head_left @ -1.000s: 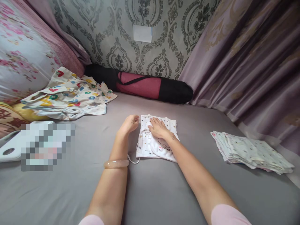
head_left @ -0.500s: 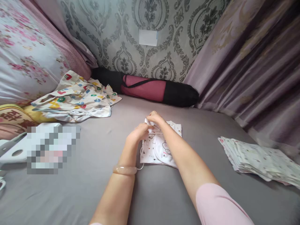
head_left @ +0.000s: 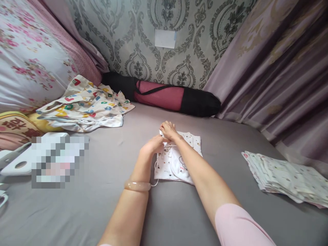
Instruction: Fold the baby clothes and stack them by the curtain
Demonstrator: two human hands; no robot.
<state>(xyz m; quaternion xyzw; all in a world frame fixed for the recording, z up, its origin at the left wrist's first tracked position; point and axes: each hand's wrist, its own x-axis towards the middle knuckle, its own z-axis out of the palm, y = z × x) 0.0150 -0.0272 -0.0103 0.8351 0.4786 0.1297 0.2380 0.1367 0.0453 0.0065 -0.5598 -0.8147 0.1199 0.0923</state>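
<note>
A small white baby garment [head_left: 164, 167], printed with little figures, lies folded on the grey bed sheet, with a thin white cord at its left edge. On it rests a rounded white cloth piece [head_left: 176, 165] bearing a line drawing and letters, partly behind my right forearm. My left hand [head_left: 154, 144] pinches the garment's upper left part. Just above it, my right hand [head_left: 169, 130] is closed over a bunched bit of the same cloth at the far left corner. The fingertips of both hands are partly hidden.
Folded printed cloths [head_left: 287, 176] are stacked at the right. A colourful printed cloth [head_left: 89, 106] lies crumpled at the left, near a white object with a hole [head_left: 22, 165] and a blurred-out patch. A black and pink rolled bag [head_left: 159, 95] lies along the wall.
My right hand has turned and flattened slightly over the garment's far left corner, where a raised fold of cloth is now lower. The view has shifted a little.
</note>
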